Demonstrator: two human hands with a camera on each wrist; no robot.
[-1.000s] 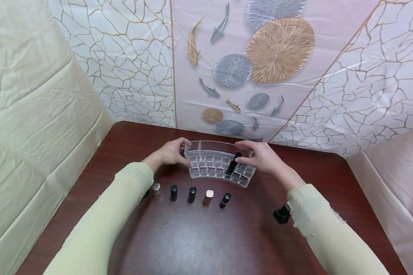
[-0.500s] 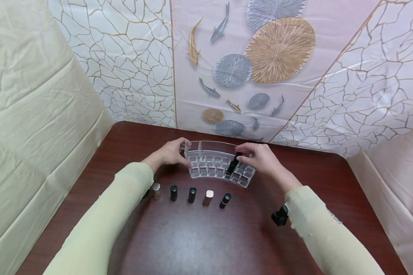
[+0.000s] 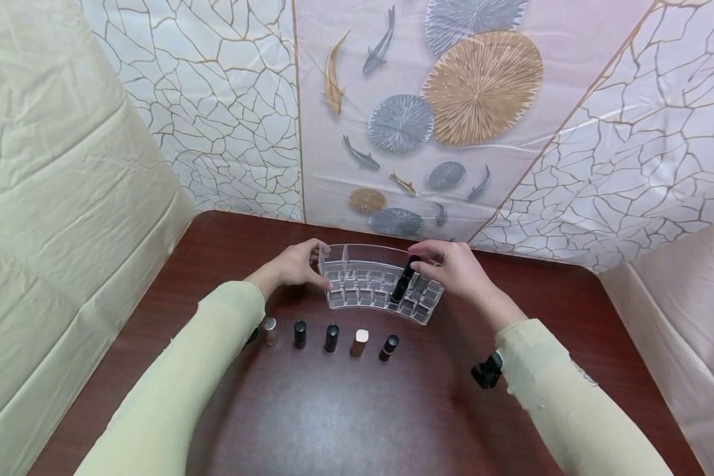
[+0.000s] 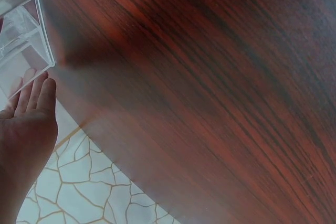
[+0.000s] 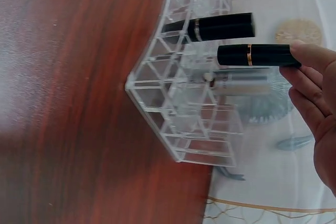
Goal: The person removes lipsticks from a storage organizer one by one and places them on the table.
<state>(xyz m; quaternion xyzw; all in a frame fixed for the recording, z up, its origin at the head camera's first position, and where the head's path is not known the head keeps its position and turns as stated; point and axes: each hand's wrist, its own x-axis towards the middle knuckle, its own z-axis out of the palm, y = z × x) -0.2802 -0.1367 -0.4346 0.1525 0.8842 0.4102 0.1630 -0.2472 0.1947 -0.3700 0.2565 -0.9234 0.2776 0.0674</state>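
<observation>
A clear, curved acrylic lipstick organizer (image 3: 363,301) with rows of small compartments stands towards the back of the table. My left hand (image 3: 297,262) holds its left end, thumb at the front corner and fingers behind. In the left wrist view, the left fingers (image 4: 46,95) reach along the clear end wall. Between thumb and fingertips, my right hand (image 3: 457,268) pinches the top of a black lipstick (image 5: 257,55) with a gold ring, raised above the right part of the organizer. Beside it, another black lipstick (image 5: 223,27) with a silver band stands in a compartment, and a silver-grey tube (image 5: 249,82) stands on the other side.
In front of the organizer, several tubes stand in a row on the dark wood table (image 3: 333,423): a silver-capped one (image 3: 270,330), black ones such as this tube (image 3: 389,348), and a brown one with a pale top (image 3: 359,343). A patterned cloth (image 3: 398,185) hangs behind.
My right thumb and fingers have come together on the black lipstick, which has risen a little in the organizer. My left hand keeps its place at the left end.
</observation>
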